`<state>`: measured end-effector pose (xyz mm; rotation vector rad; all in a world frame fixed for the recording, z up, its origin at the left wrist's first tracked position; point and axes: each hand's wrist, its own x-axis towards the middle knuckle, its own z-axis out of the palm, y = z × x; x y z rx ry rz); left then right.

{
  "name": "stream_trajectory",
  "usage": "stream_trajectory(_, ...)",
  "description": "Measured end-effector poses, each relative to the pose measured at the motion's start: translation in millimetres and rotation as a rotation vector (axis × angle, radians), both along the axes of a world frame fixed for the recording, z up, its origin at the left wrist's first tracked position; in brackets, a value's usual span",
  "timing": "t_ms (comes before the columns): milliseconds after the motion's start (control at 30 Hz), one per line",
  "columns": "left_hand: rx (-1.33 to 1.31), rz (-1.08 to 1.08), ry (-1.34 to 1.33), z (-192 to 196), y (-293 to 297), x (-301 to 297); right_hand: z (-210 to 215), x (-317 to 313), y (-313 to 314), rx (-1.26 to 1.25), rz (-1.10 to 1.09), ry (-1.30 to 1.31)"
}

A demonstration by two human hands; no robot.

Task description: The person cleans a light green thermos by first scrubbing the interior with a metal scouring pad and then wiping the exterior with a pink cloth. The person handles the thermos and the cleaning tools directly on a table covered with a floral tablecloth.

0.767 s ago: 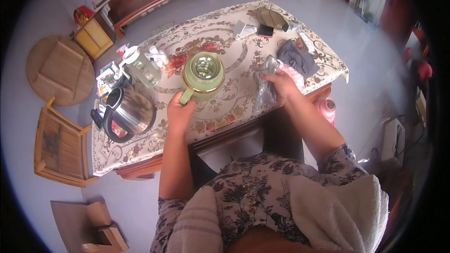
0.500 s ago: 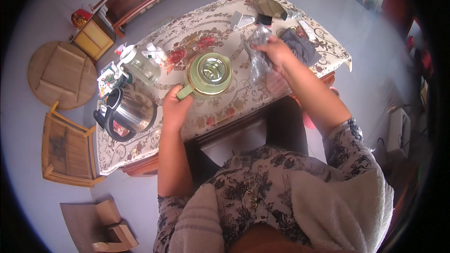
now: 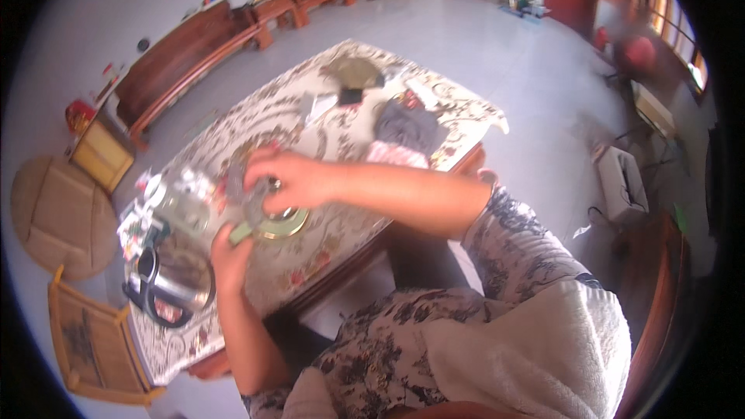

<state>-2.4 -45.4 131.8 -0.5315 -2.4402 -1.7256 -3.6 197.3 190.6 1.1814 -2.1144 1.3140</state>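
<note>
Cream tablecloth with brown scrolls and red flowers (image 3: 335, 239) is covering the table, and a rounded pale-green jug with a gold band (image 3: 283, 227) is standing out near its front edge, mouth facing up, long axis roughly upright, handle pointing left toward the wearer. The left hand (image 3: 231, 257) is closing around that handle. The right hand (image 3: 301, 178), earlier right of the jug, is now reaching over its mouth, fingers holding crumpled clear plastic (image 3: 254, 206). Print on the small white packets (image 3: 133, 234) is blurring beyond reading.
</note>
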Motion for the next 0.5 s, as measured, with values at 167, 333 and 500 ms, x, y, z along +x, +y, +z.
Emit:
stream_trajectory(167, 0.114, -0.12, -0.098, -0.5, -6.3, -4.1, 17.9, 15.9, 16.2, 0.128, 0.091, -0.087)
stream_trajectory(333, 0.096, -0.176, -0.099, 2.1, -0.3, -22.4, 19.3, -1.1, 17.3, 0.269, -0.129, 0.176)
stream_trajectory(500, 0.103, -0.183, -0.021, 17.8, 14.1, -20.8, 33.2, -3.6, 27.9, 0.459, -0.208, 0.26)
